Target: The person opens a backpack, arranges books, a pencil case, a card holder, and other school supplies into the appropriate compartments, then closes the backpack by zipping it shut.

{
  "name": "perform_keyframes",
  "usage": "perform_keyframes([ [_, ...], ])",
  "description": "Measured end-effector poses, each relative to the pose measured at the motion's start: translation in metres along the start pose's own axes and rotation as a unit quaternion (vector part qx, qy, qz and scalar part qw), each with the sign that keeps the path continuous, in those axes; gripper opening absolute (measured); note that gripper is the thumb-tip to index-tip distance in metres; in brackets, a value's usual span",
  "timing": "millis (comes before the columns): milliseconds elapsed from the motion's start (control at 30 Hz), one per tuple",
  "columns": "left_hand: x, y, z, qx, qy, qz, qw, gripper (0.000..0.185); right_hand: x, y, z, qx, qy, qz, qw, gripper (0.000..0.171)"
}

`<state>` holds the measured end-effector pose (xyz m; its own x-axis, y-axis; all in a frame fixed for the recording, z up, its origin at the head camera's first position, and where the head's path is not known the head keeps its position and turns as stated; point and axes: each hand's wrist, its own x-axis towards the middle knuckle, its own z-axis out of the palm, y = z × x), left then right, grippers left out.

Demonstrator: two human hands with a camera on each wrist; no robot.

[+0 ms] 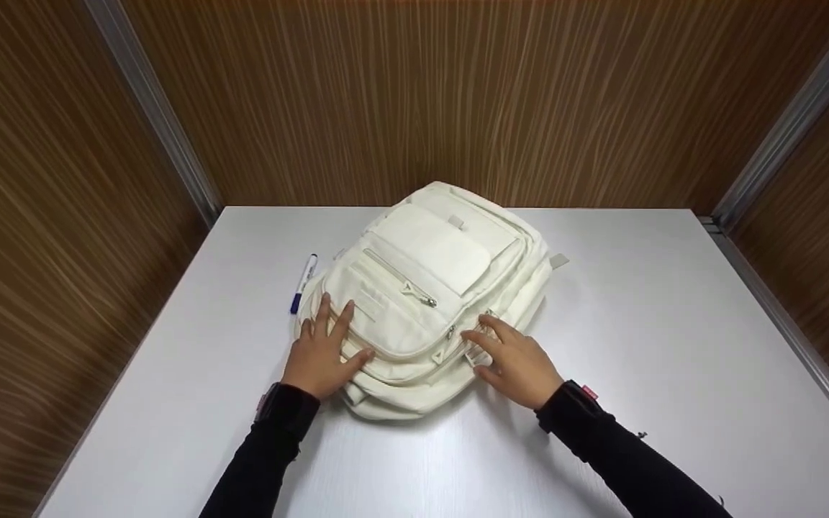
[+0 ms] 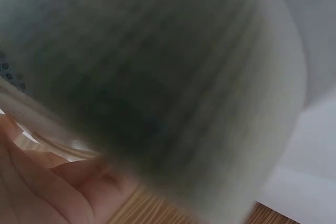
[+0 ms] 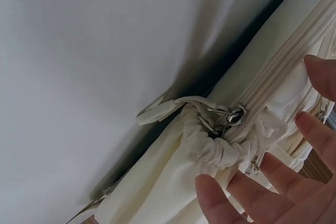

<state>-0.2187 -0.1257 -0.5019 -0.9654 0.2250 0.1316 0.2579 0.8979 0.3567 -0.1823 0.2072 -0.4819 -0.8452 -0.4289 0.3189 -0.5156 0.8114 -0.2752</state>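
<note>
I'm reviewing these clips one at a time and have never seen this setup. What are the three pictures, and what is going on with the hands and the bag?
No machine here: a person works with bare hands and wears three cameras. The wide picture comes from the head, looking down at a white table. On it lies a cream backpack, and beside that a blue-capped marker. The left hand rests flat on the backpack's near corner; the right hand touches its side by the zippers, fingers relaxed, gripping nothing. The right wrist picture shows those fingers close to a zipper pull. The left wrist picture is mostly blur, too close to read.
</note>
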Motion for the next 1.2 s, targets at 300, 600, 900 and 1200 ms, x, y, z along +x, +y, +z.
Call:
perform_keyframes([
  [300, -0.006, 0.016, 0.005, 0.02, 0.008, -0.002, 0.9998, 0.091, 0.003, 0.016, -0.005, -0.014, -0.016, 0.004, 1.0, 0.057],
  [600, -0.018, 0.036, 0.011, 0.058, 0.017, 0.021, 0.998, 0.091, 0.008, 0.033, -0.011, -0.033, -0.021, 0.021, 0.999, 0.055],
  [900, -0.026, 0.059, 0.013, 0.069, -0.007, 0.048, 0.9965, 0.092, 0.014, 0.046, -0.021, -0.025, -0.067, 0.08, 0.994, 0.057],
  [1200, -0.034, 0.081, 0.019, 0.102, -0.02, 0.087, 0.9908, 0.095, 0.018, 0.063, -0.026, -0.038, -0.066, 0.102, 0.992, 0.056],
])
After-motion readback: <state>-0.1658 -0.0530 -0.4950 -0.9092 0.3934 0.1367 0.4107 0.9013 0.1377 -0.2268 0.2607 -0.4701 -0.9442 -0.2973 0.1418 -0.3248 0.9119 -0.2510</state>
